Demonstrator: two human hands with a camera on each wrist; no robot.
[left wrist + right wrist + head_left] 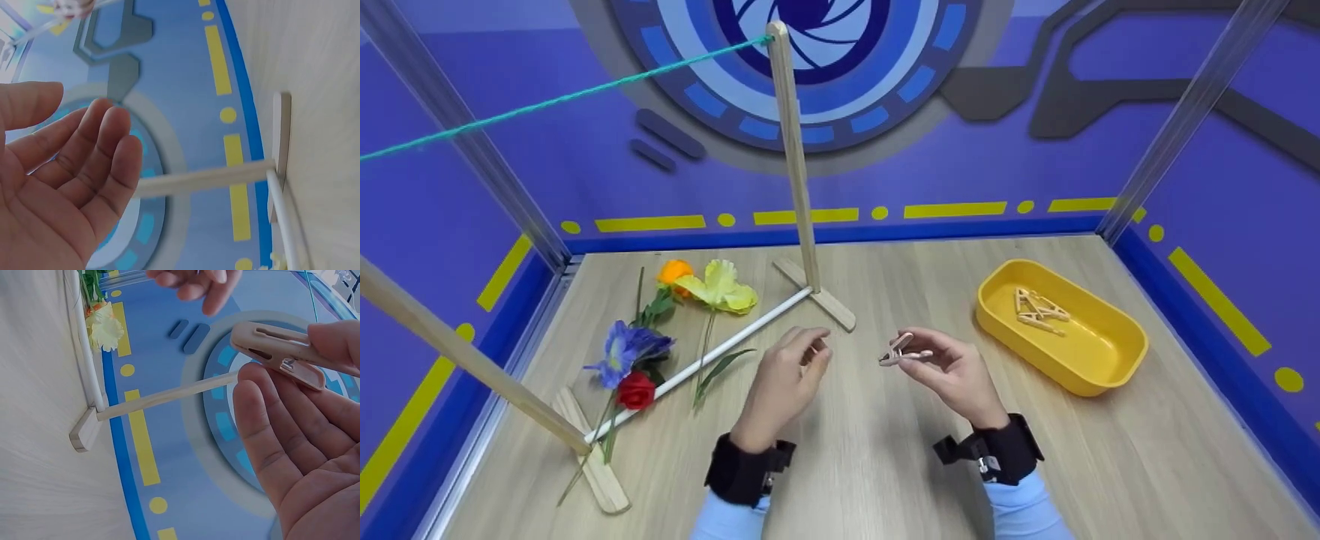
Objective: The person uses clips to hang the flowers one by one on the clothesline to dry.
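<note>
My right hand (958,369) pinches a beige clothespin (275,349) between thumb and fingers, a little above the table. In the head view the clothespin points left, toward my other hand. My left hand (787,379) holds nothing; its fingers are loosely bent with the thumb apart from them, as the left wrist view shows. To its left lie artificial flowers: a red rose (636,391), a blue flower (619,352), a yellow flower (721,286) and an orange flower (675,273). A yellow tub (1099,367) right of my right hand holds several more clothespins (1039,309).
A wooden stand has two posts, the far post (793,150) and the near post (465,356), joined low down by a white rod (720,349). A green string (562,98) runs from the far post's top out of view at left. Printed panels (915,172) wall the table (870,465).
</note>
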